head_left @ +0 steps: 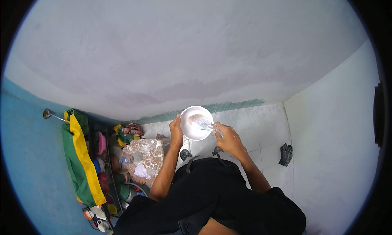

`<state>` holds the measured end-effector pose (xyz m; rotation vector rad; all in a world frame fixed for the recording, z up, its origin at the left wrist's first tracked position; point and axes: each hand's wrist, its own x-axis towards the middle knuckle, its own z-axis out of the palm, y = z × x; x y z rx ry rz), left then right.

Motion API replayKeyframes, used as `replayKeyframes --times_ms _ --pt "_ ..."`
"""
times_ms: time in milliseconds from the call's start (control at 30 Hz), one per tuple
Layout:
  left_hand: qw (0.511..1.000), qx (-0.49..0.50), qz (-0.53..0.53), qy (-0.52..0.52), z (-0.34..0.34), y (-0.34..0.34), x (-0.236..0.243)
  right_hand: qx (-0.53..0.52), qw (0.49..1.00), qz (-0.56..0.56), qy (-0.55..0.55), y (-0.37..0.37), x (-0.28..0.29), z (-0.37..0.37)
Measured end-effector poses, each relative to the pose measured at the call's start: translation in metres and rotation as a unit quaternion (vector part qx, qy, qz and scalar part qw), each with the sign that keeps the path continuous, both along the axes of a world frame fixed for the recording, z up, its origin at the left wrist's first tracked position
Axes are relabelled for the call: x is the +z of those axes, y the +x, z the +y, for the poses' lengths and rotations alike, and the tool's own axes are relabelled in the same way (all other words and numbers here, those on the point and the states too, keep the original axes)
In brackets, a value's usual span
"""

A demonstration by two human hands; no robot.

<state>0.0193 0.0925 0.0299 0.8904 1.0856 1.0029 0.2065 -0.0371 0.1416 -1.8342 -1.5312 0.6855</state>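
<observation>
1. Nearest the camera, dark clothing (pixel 212 194) on the person fills the lower middle of the view; both bare forearms rise out of it toward the white tiled floor (pixel 265 129).
2. Left hand (pixel 176 133): fingers closed around the left rim of a white bowl (pixel 196 123), thumb up along the edge. The bowl is held in the air above the floor, tilted so its inside faces the camera.
3. Right hand (pixel 228 139): fingers curled in a grip on a clear, crumpled piece of plastic wrap (pixel 210 127), which reaches from the hand across the right rim into the bowl.
4. Bowl contents: a pale grey-brown smear lies on the inner wall, touching the end of the plastic. What the smear is cannot be told.
5. Two dark sandals (pixel 185 154) rest on the floor just below the hands, partly hidden by the clothing.
6. Mottled stone slab (pixel 145 155): it sits at the left edge of the floor, beside the left forearm, with a clear plastic bottle (pixel 126 159) lying across it.
7. Wire rack (pixel 108 169): it stands left of the slab against the blue wall (pixel 32 161), packed with coloured bowls and cups. A green and yellow cloth (pixel 81 161) hangs over its left side, and a metal ladle (pixel 49 114) hangs on the wall above.
8. Dark crumpled rag (pixel 286 154): it lies at the right edge of the floor, at the foot of the white wall (pixel 339 133).
</observation>
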Motion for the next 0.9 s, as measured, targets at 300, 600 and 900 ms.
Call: replayKeyframes --times_ms 300,600,900 --pt "0.999 -0.031 0.003 -0.013 0.007 0.005 -0.002 0.029 0.981 0.191 -0.022 0.030 -0.001 0.002" --pt "0.999 -0.046 0.008 -0.005 -0.002 0.015 0.018 -0.006 0.946 0.322 -0.033 0.036 -0.015 0.002" --pt "0.996 -0.067 0.051 -0.020 0.000 0.019 0.016 -0.025 0.933 0.346 -0.094 0.039 -0.018 0.002"
